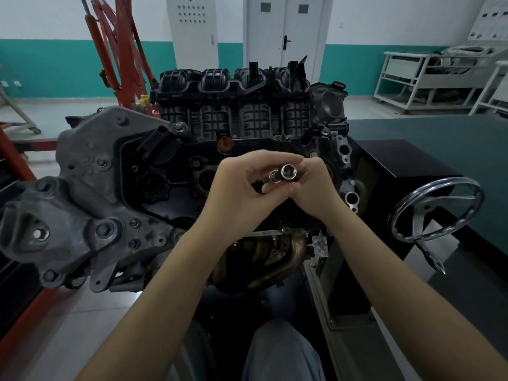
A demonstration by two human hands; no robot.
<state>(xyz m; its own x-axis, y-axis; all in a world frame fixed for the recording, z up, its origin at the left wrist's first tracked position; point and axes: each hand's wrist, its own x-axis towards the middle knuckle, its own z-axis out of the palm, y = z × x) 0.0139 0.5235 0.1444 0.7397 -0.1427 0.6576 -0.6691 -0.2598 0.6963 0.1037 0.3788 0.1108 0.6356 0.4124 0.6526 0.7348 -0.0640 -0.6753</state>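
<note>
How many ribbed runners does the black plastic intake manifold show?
4 ribbed runners in a row along the engine: leftmost, left of centre, right of centre, rightmost beside the grey metal throttle body. None looks hidden. Left hand and right hand grip a shiny steel socket.

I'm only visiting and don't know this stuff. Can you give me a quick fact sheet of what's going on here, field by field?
place: workshop with white and teal walls
main object: engine, mounted in front of the person
right hand: grips a shiny socket, open end facing the camera
left hand: fingers pinch a small metal piece beside the socket
position: both hands held together above the engine
to the right: handwheel
behind, left: red hoist
</note>
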